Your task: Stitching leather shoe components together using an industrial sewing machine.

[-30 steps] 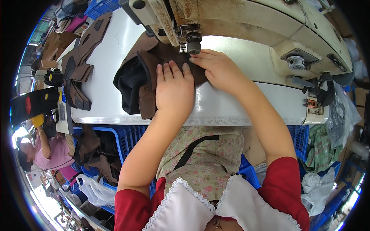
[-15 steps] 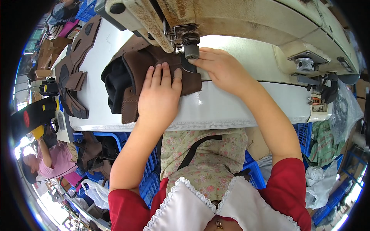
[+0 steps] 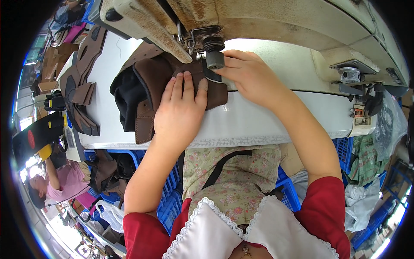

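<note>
A brown leather shoe upper (image 3: 148, 77) with black lining lies on the sewing machine's white bed under the needle area. My left hand (image 3: 180, 113) rests flat on the leather, fingers stretched out and slightly spread, pressing rather than gripping. My right hand (image 3: 252, 77) reaches in from the right with fingers extended; its fingertips are at the black patch (image 3: 211, 77) on the upper's right part, partly hidden by the dark round knob (image 3: 214, 59) of the sewing machine (image 3: 276, 21). The needle's contact with the leather is hidden by the machine head.
More brown leather pieces (image 3: 77, 90) lie in a stack at the left edge of the white table (image 3: 241, 125). Blue crates (image 3: 172, 196) stand beneath, and another holds dark uppers at left. A person in pink (image 3: 64, 181) is at far left. A clear plastic bag (image 3: 390, 125) hangs at right.
The shoe upper has shifted slightly in the picture together with my left hand. Both hands keep nearly the same pose and the whole view has moved a little.
</note>
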Available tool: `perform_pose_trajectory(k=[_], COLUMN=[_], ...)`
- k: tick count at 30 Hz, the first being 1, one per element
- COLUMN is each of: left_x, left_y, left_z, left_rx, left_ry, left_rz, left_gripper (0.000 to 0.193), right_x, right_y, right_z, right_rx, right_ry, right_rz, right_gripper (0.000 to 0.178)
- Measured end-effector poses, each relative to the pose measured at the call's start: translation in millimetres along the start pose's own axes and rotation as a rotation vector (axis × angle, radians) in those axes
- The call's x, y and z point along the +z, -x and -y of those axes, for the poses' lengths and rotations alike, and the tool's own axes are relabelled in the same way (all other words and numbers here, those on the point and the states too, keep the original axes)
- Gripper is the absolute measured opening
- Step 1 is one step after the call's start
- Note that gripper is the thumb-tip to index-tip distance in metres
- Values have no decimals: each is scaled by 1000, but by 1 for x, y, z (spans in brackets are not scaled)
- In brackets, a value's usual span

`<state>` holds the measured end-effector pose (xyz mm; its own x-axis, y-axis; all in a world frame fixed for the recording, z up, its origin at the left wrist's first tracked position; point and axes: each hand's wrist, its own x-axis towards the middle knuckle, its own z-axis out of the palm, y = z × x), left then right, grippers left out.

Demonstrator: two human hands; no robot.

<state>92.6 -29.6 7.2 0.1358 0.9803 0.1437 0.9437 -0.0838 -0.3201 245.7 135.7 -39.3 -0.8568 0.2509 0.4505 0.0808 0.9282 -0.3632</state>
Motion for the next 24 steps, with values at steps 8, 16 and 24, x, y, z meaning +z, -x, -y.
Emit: perform_pose_trajectory(k=[8,16,24], left_x=[0,-1,-3], left_y=[2,1,0], left_z=[1,0,1], left_rx=[5,9,39], left_ry=[-28,-23,3], left_rz=[47,51,60], left_gripper=[49,49,49], right_x=[0,-1,0], right_y=[0,0,1], right_z=[7,8,7], right_rx=[16,9,-3], right_ry=[30,40,-38], right_rz=[18,18,44], right_gripper=[38,39,38])
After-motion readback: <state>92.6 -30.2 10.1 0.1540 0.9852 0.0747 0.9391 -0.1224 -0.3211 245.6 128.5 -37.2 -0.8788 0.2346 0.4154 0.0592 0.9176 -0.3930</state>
